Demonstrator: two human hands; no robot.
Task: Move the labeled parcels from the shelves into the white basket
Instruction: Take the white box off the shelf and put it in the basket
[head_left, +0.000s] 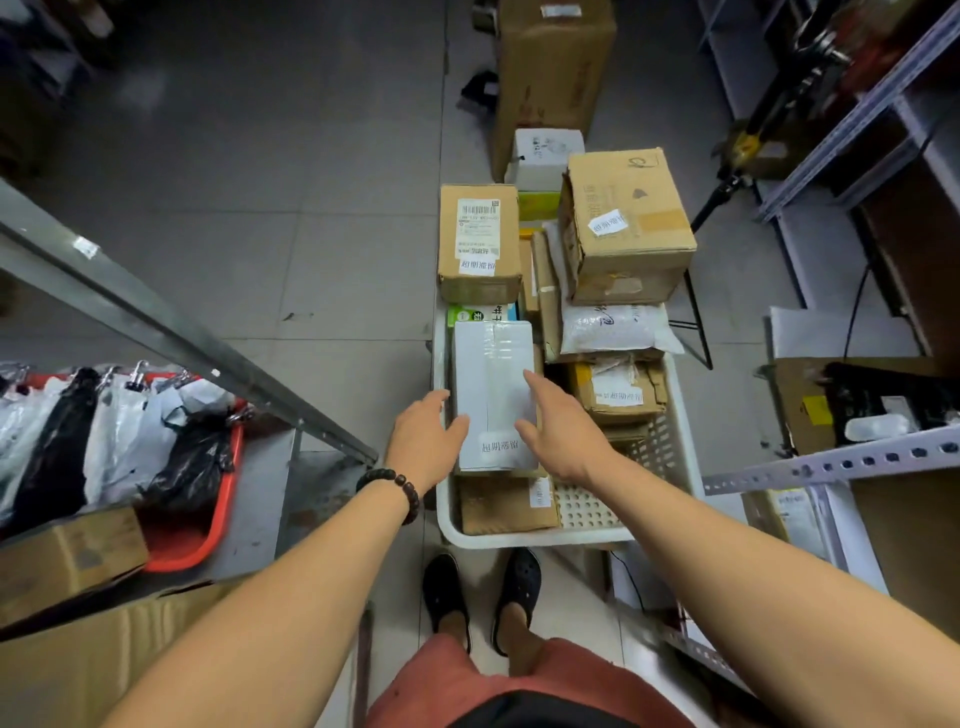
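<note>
Grip: left hand (423, 441) wide open, fingers straight, thumb resting on long white cardboard parcel with paper label (493, 384). Right hand (558, 436) wide open too, straight fingers resting on parcel's other side. Neither hand curls round it.
Parcel lies on top of pile in white plastic basket with holes (670, 457).
Basket looks nearly full: brown cardboard boxes (478, 244), white soft bag (613, 327).
Job looks mostly done. Black and white plastic bags (104, 431) wait in red tub (208, 519) on left shelf; labels too blurry to tell.
</note>
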